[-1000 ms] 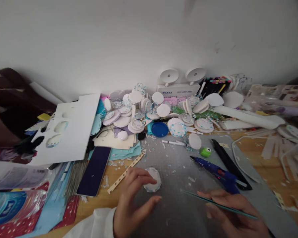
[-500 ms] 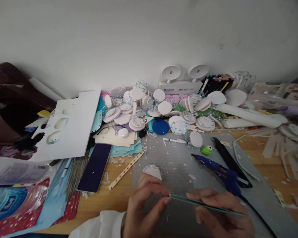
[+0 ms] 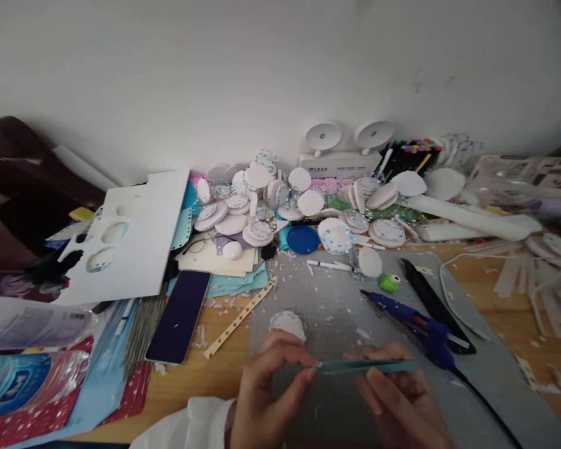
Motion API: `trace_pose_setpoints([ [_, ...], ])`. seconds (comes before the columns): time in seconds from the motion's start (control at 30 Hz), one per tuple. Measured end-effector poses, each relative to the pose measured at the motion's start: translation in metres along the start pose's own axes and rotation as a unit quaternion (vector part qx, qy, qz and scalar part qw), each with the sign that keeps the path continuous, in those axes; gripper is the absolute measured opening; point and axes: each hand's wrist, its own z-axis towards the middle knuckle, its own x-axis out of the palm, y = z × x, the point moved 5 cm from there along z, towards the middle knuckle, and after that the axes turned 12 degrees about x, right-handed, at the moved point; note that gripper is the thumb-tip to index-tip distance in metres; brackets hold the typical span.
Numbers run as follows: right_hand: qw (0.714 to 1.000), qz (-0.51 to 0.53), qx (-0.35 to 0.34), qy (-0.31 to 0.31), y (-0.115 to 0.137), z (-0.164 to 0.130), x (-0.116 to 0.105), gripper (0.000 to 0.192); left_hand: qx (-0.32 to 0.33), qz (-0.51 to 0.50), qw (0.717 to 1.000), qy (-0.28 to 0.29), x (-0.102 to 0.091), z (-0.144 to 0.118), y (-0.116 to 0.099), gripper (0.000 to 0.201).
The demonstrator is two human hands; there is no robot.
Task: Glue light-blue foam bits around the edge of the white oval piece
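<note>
My right hand is closed around a slim pair of teal tweezers, thumb below and fingers above. Their narrow end points left, towards my left fingertips. My left hand pinches thumb and forefinger together at that end. A tiny pale bit shows between these fingertips, too small to name. Just behind my left hand lies a white round disc with a dotted edge, partly covered by the fingers. Both hands are above the grey cutting mat.
A blue glue gun and a black cutter knife lie at right, by a small green ball-shaped figure. White discs pile along the wall. A phone, a wooden strip and a bottle are at left.
My right hand has moved left and turned the tweezers from a downward slant to nearly level. My left hand has stayed almost in place, still pinching.
</note>
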Motion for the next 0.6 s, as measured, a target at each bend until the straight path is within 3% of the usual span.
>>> trace_pose_setpoints([
  [0.1,0.999,-0.017,-0.027,-0.021,0.004,-0.001,-0.003,0.027,-0.005,0.001,1.0,0.002,-0.002,-0.001,0.001,0.01],
  [0.4,0.971,-0.051,-0.228,-0.059,0.056,0.0,-0.021,0.017,-0.009,0.008,1.0,-0.016,-0.005,0.0,0.001,0.016],
  [0.5,0.963,-0.136,-0.228,-0.046,0.053,-0.004,-0.018,0.015,-0.011,0.009,1.0,-0.017,-0.005,0.0,0.001,0.016],
  [0.6,0.956,-0.196,-0.216,0.023,0.043,-0.008,-0.009,0.014,-0.009,0.005,1.0,-0.008,-0.003,0.001,0.0,0.017],
])
